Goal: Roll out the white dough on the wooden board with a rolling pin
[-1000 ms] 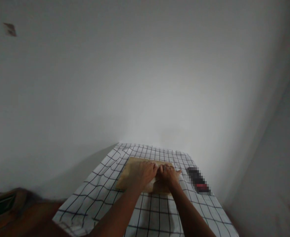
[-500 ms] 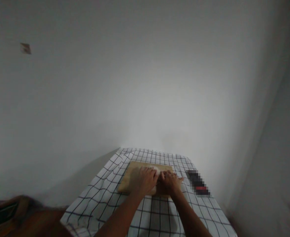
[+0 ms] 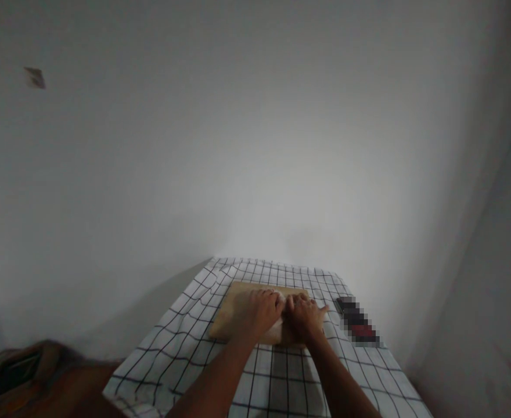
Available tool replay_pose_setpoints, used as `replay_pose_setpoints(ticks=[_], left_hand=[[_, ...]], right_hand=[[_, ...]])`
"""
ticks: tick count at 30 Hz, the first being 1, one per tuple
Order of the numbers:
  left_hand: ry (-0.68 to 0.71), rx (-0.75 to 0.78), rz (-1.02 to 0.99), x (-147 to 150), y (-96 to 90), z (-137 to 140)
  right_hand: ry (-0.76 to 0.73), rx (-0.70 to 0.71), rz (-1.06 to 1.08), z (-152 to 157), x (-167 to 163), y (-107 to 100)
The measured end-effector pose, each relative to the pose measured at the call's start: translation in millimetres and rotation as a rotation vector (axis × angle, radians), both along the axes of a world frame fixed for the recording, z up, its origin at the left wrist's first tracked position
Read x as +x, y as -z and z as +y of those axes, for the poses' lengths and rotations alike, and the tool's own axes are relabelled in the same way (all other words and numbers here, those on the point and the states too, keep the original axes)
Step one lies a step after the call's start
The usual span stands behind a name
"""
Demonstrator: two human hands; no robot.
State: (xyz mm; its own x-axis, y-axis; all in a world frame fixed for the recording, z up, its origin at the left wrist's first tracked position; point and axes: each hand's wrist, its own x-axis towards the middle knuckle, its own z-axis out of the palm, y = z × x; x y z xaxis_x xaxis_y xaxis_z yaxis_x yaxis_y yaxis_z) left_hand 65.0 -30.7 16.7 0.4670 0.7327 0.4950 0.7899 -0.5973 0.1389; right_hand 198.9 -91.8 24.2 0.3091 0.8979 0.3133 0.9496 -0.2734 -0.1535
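A wooden board [image 3: 226,319] lies on the table, with a pale lump that looks like dough [image 3: 281,296] on it, mostly covered by my hands. My left hand [image 3: 265,307] presses down on the lump from the left, its fingers curled over it. Close beside it, my right hand [image 3: 304,313] bears on the lump's right side with bent fingers, its thumb or little finger sticking out to the right. A whitish floury patch [image 3: 274,334] shows on the board between my wrists.
A white tablecloth with black checks [image 3: 181,331] covers the table. To the right of the board lies a dark, pixelated flat object [image 3: 357,322]. A plain wall [image 3: 255,145] rises behind the table. Brown furniture [image 3: 24,371] stands low at the left.
Both hands stay on the lump, with the fingers shifted slightly over it. The view has tilted and moved a little, so the board and table appear slightly higher and further right.
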Motion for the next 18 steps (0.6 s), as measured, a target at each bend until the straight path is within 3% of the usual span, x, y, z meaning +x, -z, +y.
replay_pose_setpoints(ticks=[13, 18], left_hand=[[-0.069, -0.049, 0.125, 18.0, -6.8, 38.3], [-0.101, -0.105, 0.145, 27.5, -17.5, 56.2]], right_hand=[[0.008, -0.072, -0.132, 36.2, 16.3, -3.5], [0.059, -0.111, -0.077, 56.0, 22.8, -6.5]])
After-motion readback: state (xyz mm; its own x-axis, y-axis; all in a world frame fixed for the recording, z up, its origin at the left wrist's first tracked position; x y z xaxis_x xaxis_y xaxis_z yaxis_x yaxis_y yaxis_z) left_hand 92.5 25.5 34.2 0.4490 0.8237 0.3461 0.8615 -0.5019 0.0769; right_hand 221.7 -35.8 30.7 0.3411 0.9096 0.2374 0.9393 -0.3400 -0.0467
